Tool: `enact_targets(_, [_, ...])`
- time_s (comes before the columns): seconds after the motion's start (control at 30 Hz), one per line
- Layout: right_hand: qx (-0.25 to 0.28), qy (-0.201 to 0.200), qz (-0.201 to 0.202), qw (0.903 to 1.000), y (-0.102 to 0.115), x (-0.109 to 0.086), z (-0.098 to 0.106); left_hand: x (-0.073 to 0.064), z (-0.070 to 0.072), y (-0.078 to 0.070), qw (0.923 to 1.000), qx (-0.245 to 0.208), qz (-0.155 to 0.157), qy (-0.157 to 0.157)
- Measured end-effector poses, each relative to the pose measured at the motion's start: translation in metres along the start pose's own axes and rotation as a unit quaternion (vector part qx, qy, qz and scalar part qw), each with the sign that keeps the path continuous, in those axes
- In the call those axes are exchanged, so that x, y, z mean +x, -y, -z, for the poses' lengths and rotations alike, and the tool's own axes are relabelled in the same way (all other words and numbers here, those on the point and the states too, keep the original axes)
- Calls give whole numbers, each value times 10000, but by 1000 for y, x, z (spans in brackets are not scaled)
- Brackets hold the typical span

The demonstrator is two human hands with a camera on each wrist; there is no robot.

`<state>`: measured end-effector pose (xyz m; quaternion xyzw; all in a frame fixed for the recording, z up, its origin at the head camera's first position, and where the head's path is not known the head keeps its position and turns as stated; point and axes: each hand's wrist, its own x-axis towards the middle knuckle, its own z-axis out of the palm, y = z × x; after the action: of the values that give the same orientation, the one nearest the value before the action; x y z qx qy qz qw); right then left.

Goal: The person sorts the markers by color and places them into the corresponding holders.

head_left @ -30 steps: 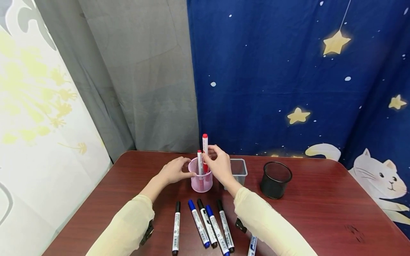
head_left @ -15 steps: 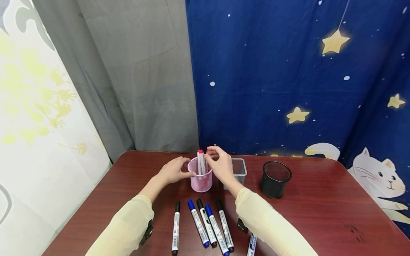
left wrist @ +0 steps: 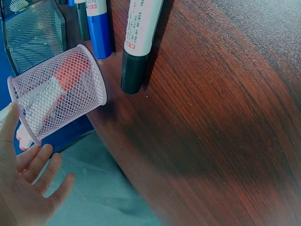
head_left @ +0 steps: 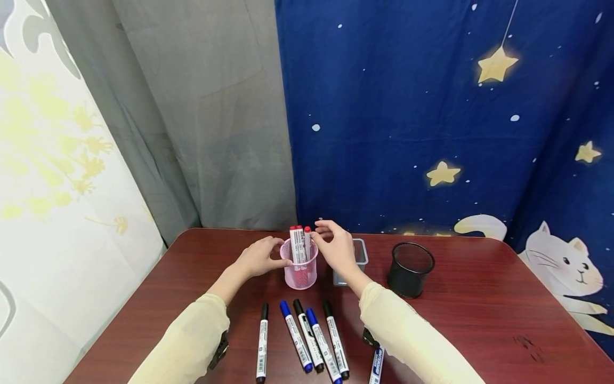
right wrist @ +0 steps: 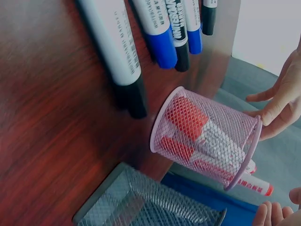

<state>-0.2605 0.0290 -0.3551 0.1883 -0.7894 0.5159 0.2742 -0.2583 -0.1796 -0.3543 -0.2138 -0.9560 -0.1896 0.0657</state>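
Note:
A pink mesh pen cup [head_left: 300, 278] stands upright near the table's back edge. Several red-capped whiteboard markers [head_left: 298, 246] lean inside it, tops showing above the rim. My left hand [head_left: 259, 256] holds the cup's rim from the left, thumb in front and fingers behind; in the left wrist view its thumb [left wrist: 9, 125] lies on the rim. Just right of the markers is my right hand [head_left: 338, 252], fingers loosely bent and holding nothing. In the right wrist view its fingertips [right wrist: 273, 214] hover below the protruding marker ends.
A grey rectangular mesh holder [head_left: 357, 271], partly hidden by my right hand, stands beside the cup. Farther right is a black round mesh cup [head_left: 411, 272]. Several blue and black markers [head_left: 314, 341] lie in front on the table. Curtains hang behind the back edge.
The red marker in my right hand went down into the pink cup and was let go. My right hand then drew slightly right. My left hand stayed on the cup.

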Motion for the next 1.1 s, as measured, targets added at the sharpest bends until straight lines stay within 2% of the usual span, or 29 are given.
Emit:
enact_targets(0.2, [-8,101,132,9999,-7,0,14,2,-1,-1,9999,95,99,81])
enact_targets(0.5, [-900,230,365,9950,-19,-5,46,0,-1,-1,9999,20,121,57])
enact_targets(0.8, [-1705,376,651,9825,-30,-17,77,0,-2,1,9998,81,169,56])
enact_targets(1.1, [-2219,701,774,9695,-35,-25,96,-3,-3,0,9997,54,211,85])
